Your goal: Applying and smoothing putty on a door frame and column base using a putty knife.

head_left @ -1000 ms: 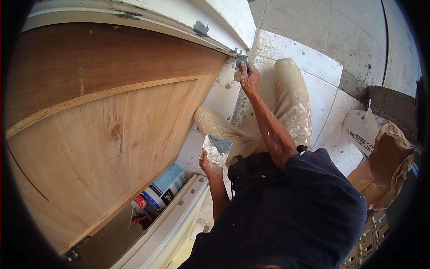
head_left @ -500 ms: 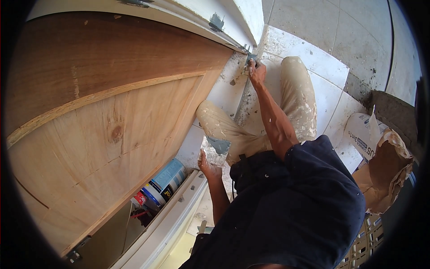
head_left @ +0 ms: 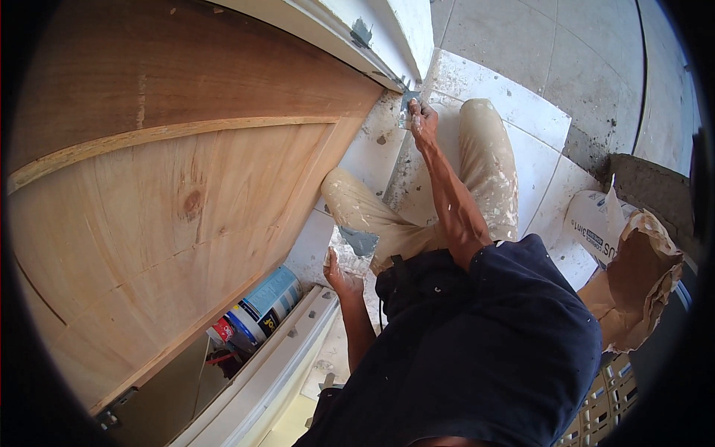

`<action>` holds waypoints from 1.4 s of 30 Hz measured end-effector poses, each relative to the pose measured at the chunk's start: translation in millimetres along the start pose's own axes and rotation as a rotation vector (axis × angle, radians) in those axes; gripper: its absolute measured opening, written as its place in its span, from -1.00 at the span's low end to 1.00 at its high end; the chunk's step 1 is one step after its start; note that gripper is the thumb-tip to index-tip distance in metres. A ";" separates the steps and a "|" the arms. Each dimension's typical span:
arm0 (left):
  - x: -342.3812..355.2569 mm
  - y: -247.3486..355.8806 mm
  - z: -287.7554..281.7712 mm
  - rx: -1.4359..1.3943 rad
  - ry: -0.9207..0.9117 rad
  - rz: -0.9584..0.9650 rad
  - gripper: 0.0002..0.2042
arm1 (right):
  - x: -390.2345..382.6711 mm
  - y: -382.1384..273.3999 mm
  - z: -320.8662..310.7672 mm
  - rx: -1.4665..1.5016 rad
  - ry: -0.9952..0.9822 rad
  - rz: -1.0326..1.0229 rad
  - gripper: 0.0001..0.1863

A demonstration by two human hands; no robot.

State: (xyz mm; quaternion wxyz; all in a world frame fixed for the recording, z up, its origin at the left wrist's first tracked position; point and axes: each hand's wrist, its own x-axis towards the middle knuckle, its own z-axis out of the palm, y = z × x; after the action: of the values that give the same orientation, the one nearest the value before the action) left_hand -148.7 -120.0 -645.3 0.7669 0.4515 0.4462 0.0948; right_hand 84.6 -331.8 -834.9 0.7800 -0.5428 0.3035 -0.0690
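Note:
My left hand (head_left: pixel 344 277) is closed on the edge of a flat square filler board (head_left: pixel 350 257), smeared white, with a lump of grey filler (head_left: pixel 360 241) on its far part. It is held level with my left knee. Farther off, my right hand (head_left: pixel 423 121) grips a putty knife (head_left: pixel 407 113), its handle mostly hidden by the fingers. Grey filler shows around the blade, close to the foot of the white door frame (head_left: pixel 383 45). A grey patch (head_left: pixel 361 33) of filler marks that frame higher up.
A wooden door (head_left: pixel 149 186) fills the left side. Beneath its edge, a blue and white paint bucket (head_left: pixel 264 302) stands beside a pale frame piece (head_left: pixel 287 335). On the right are a torn paper sack (head_left: pixel 633 290) and a concrete step (head_left: pixel 648 186). White tiles (head_left: pixel 532 153) lie underneath.
My right hand has drawn back slightly from the frame's foot and turned, so more of the putty knife's blade shows. My left hand keeps its hold on the board. The whole view has shifted slightly.

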 end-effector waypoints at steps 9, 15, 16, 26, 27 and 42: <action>-4.5 -7.8 3.3 -0.070 -0.074 -0.005 -0.77 | -18.1 -40.4 8.8 0.032 -0.022 -0.093 -0.65; -4.5 -12.7 5.9 -0.194 -0.148 -0.089 -0.72 | -51.1 -101.6 -28.6 -0.304 -0.223 -0.162 -0.59; -2.8 -13.4 8.7 -0.223 -0.168 -0.083 -0.72 | -56.0 -106.0 -43.2 -0.289 -0.222 -0.150 -0.60; 12.6 -21.5 47.0 -0.213 -0.249 0.062 -0.67 | -90.3 -162.0 -101.9 -0.371 -0.457 -0.225 -0.66; 16.5 -19.9 43.6 -0.223 -0.247 0.086 -0.69 | -109.8 -181.6 -87.7 -0.408 -0.442 -0.215 -0.66; -34.8 214.8 78.3 0.264 -0.427 1.187 -0.69 | -111.4 -122.9 -93.8 -0.334 -0.872 -0.502 -0.60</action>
State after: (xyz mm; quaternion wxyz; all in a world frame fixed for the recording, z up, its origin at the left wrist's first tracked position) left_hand -53.4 -63.3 -442.4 0.5940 0.7211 -0.0341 0.3551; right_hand -29.4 -408.0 -702.5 0.6961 -0.6941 -0.1816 0.0277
